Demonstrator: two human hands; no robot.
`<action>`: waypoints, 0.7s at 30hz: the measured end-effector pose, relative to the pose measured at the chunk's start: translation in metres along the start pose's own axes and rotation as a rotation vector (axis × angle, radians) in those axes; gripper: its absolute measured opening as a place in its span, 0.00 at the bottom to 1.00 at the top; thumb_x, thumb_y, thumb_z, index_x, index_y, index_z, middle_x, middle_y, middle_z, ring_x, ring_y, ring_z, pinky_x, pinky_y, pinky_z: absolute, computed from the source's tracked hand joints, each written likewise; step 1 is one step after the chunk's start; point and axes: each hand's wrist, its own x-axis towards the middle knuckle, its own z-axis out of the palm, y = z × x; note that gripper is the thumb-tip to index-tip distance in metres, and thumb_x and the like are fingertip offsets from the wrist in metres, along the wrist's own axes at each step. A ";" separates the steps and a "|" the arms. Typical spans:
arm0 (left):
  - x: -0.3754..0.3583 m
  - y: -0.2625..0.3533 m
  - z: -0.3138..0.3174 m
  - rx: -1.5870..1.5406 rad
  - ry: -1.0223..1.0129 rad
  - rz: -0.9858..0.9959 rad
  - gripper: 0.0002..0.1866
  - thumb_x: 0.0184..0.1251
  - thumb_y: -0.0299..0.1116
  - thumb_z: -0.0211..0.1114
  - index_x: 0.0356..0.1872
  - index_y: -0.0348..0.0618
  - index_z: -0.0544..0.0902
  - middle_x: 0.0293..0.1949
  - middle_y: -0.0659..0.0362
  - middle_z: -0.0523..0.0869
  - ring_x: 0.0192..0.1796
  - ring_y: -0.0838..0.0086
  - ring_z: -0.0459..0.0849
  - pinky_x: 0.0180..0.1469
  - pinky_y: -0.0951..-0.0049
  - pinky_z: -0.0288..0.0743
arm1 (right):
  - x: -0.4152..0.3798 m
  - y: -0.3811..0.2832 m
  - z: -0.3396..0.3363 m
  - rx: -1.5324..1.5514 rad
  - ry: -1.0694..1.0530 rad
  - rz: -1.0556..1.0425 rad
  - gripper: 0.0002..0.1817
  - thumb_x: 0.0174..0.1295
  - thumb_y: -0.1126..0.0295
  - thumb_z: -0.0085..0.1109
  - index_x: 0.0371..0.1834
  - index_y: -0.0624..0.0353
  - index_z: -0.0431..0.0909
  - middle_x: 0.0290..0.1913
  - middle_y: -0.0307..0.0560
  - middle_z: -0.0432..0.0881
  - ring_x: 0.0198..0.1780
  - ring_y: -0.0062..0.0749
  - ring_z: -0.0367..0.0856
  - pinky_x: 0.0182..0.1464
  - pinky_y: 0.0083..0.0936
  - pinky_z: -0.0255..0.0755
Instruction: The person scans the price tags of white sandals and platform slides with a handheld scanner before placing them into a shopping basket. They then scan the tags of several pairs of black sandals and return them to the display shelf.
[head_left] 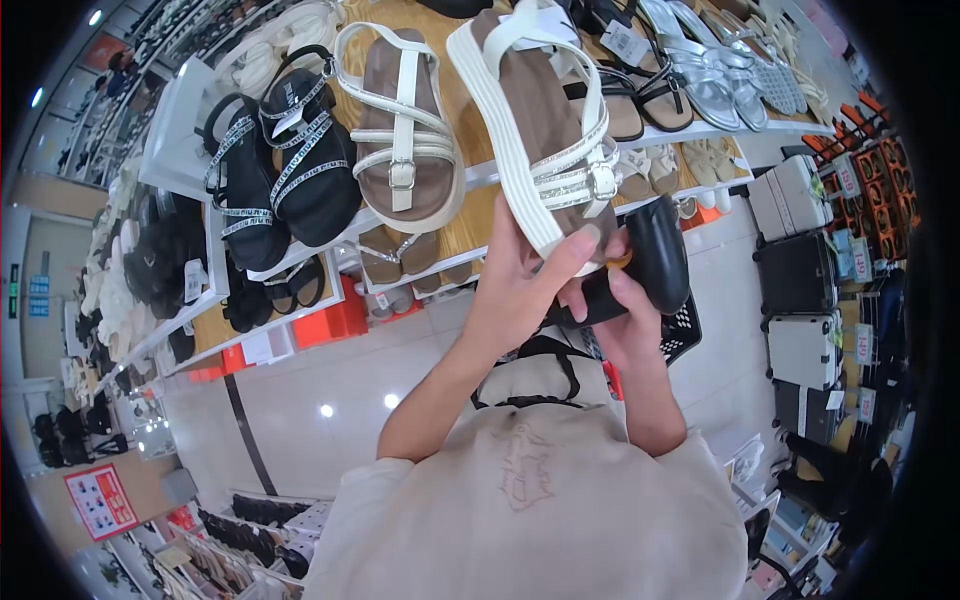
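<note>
My left hand (pixel 520 285) grips the toe end of a white strappy sandal (pixel 515 130) with a brown footbed and a silver buckle, held up over the shelf edge. Close to its right, my right hand (pixel 632 305) has its fingers wrapped round a glossy black shoe (pixel 660 255), just below and beside the sandal. A matching white sandal (pixel 405 130) rests on the wooden shelf to the left. Beside that one lies a pair of black sandals (pixel 295 160) with lettered straps.
Silver sandals (pixel 705 65) and black ones lie at the shelf's right. Lower shelves hold more shoes and red boxes (pixel 330 318). Suitcases (pixel 795 275) stand at the right. A black basket (pixel 683 335) is behind my right hand. Shoe racks (pixel 240 540) are at the bottom left.
</note>
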 end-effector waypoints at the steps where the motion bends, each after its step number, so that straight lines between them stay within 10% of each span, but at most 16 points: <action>1: 0.000 -0.003 0.004 -0.036 0.034 0.073 0.34 0.73 0.30 0.64 0.71 0.40 0.53 0.53 0.49 0.79 0.35 0.73 0.86 0.16 0.79 0.74 | 0.001 -0.001 -0.001 0.003 -0.011 0.008 0.17 0.67 0.68 0.60 0.55 0.55 0.67 0.49 0.39 0.73 0.29 0.39 0.79 0.41 0.41 0.74; 4: -0.006 -0.007 -0.008 -0.107 0.108 0.047 0.32 0.73 0.30 0.63 0.71 0.38 0.57 0.55 0.50 0.80 0.43 0.70 0.86 0.32 0.75 0.83 | 0.002 0.000 0.008 -0.058 -0.041 0.010 0.18 0.65 0.74 0.65 0.56 0.59 0.72 0.37 0.42 0.80 0.33 0.35 0.81 0.36 0.32 0.74; 6: -0.007 -0.014 -0.024 -0.027 0.181 -0.009 0.28 0.68 0.31 0.60 0.68 0.35 0.68 0.61 0.50 0.79 0.60 0.65 0.80 0.65 0.65 0.71 | -0.004 0.005 -0.005 -0.323 -0.102 0.054 0.23 0.63 0.74 0.68 0.58 0.60 0.69 0.50 0.40 0.74 0.33 0.37 0.82 0.35 0.35 0.75; 15: -0.012 -0.019 -0.007 -0.032 0.425 -0.005 0.29 0.65 0.38 0.59 0.66 0.37 0.70 0.58 0.54 0.80 0.57 0.67 0.82 0.60 0.63 0.76 | 0.001 0.018 -0.020 -0.678 -0.308 -0.014 0.23 0.62 0.82 0.66 0.60 0.59 0.74 0.42 0.41 0.82 0.42 0.24 0.81 0.42 0.23 0.75; 21: -0.021 -0.024 -0.026 -0.179 0.410 -0.034 0.32 0.66 0.34 0.57 0.72 0.35 0.64 0.63 0.47 0.76 0.63 0.62 0.79 0.66 0.62 0.74 | 0.017 -0.006 0.003 -1.082 -0.408 -0.352 0.33 0.47 0.68 0.74 0.62 0.44 0.80 0.45 0.51 0.81 0.42 0.46 0.84 0.43 0.35 0.78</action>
